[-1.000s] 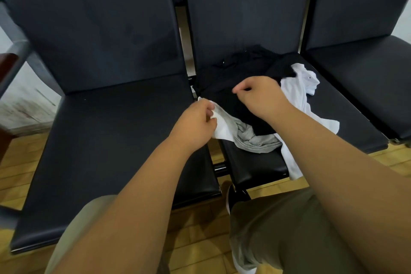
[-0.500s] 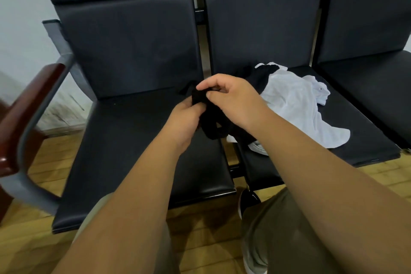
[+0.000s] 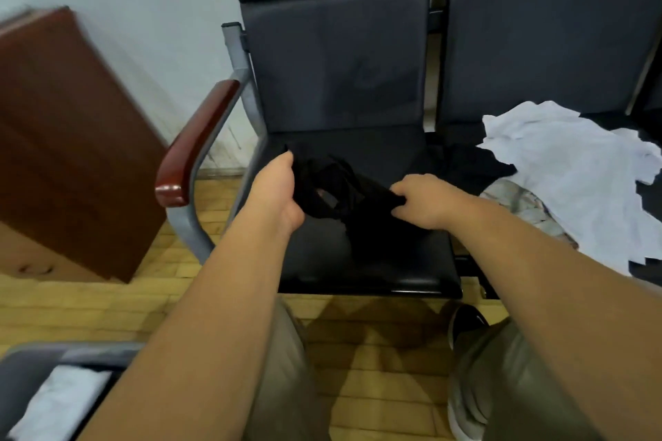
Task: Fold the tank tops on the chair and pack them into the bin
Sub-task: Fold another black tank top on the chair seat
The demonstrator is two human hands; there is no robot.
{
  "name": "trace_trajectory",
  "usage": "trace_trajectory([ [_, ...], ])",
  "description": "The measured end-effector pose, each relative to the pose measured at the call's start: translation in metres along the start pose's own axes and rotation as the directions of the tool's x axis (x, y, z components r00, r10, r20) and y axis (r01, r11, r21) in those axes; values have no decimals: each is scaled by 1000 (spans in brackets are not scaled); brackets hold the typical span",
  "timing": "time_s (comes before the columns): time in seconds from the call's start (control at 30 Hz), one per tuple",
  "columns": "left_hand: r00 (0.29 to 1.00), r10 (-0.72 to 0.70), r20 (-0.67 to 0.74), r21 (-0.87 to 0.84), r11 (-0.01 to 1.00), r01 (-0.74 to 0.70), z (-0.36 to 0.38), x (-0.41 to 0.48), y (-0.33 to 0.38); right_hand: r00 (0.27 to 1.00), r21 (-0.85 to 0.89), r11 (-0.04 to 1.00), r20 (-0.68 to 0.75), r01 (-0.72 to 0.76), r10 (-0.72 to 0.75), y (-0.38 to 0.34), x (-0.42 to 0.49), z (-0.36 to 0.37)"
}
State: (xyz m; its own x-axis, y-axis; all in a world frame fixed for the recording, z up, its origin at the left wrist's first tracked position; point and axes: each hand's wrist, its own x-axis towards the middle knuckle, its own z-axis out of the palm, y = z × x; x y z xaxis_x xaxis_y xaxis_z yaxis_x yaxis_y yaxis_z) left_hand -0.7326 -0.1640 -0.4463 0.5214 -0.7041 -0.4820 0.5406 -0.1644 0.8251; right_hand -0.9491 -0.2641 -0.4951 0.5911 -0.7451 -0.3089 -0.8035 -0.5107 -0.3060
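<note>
Lower left corner of the frame: grey bin [image 3: 53, 351], only partly in view and blurred, with a white folded cloth [image 3: 61, 405] lying inside it. Upper left, a brown wooden cabinet [image 3: 64, 140] stands against a pale wall, motion-blurred. Right of it is a reddish wooden armrest [image 3: 195, 143] on a grey metal frame, part of the left chair [image 3: 376, 272], which has a dark padded seat and back. Yellow wood floor [image 3: 358, 387] runs under everything.

Centre: left hand [image 3: 276, 197] is over the left side of the seat, fingers curled round one end of the black tank top [image 3: 344, 197], thumb on top. The garment is bunched and stretched between both hands just above the seat, its lower part drooping onto the cushion. Black cloth is hard to separate from black seat. Right hand [image 3: 426, 200], centre right, has fingers curled and pinches the other end of the same top, knuckles up. Both forearms are bare and come up from the bottom edge, with khaki trouser knees below them.

Right side: the second chair [image 3: 537, 46] carries the unfolded pile. Another dark garment [image 3: 465, 161] lies at its left edge, a grey crumpled garment [image 3: 519, 204] just beside it, and a white top [image 3: 573, 183] is spread loosely, partly covering the grey one and reaching the front edge of the seat. Lower right, a dark shoe [image 3: 465, 322] sits on the floor below the gap between the chairs.
</note>
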Motion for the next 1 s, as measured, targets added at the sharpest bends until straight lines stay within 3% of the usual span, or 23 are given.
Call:
trace_trajectory([
  [0.13, 990, -57, -129, -80, 996, 47, -28, 6, 10, 984, 248, 964, -171, 100, -58, -36, 7, 9],
  [0.2, 986, 12, -167, 189, 982, 20, -35, 8, 12, 974, 305, 943, -215, 133, -68, -53, 10, 7],
  [0.23, 984, 97, -150, 417, 908, -26, -37, 7, 11, 973, 343, 928, -219, 144, -70, -60, 11, 5],
  [0.27, 974, 216, -67, 635, 762, -126, -40, 9, 8, 974, 393, 906, -214, 156, -75, -66, 11, 2],
  [0.3, 951, 290, 104, 778, 573, -259, -42, 12, 4, 977, 456, 875, -197, 162, -78, -72, 12, -1],
  [0.33, 910, 287, 301, 828, 396, -398, -42, 13, 0, 982, 525, 835, -170, 163, -85, -76, 12, -3],
  [0.37, 870, 223, 440, 820, 297, -490, -40, 11, -5, 986, 577, 801, -141, 159, -94, -80, 11, -6],
  [0.43, 850, 117, 514, 819, 227, -527, -36, 9, -10, 991, 627, 767, -99, 135, -94, -85, 13, -10],
  [0.57, 882, 290, 372, 903, 109, -417, -37, 25, -4, 995, 644, 761, -98, 72, -10, -88, 24, -12],
  [0.67, 864, 475, 166, 941, 187, -284, -50, 43, 7, 998, 589, 808, -51, 2, 34, -78, 34, -11],
  [0.73, 858, 511, 50, 971, 175, -160, -58, 53, 12, 998, 528, 848, -7, -45, 58, -65, 40, -9],
  [0.8, 901, 434, -16, 996, 83, -23, -61, 59, 13, 998, 343, 937, 28, -70, 65, -54, 40, -9],
  [0.87, 940, 335, 62, 998, -50, -48, -58, 61, 7, 989, 152, 984, 123, -95, 77, -45, 39, -9],
  [0.93, 933, 186, 307, 941, -210, -267, -47, 57, -6, 966, 10, 994, 237, -108, 103, -35, 36, -7],
  [1.0, 861, -54, 505, 822, -274, -499, -31, 50, -25, 950, -19, 993, 289, -120, 120, -26, 35, -4],
])
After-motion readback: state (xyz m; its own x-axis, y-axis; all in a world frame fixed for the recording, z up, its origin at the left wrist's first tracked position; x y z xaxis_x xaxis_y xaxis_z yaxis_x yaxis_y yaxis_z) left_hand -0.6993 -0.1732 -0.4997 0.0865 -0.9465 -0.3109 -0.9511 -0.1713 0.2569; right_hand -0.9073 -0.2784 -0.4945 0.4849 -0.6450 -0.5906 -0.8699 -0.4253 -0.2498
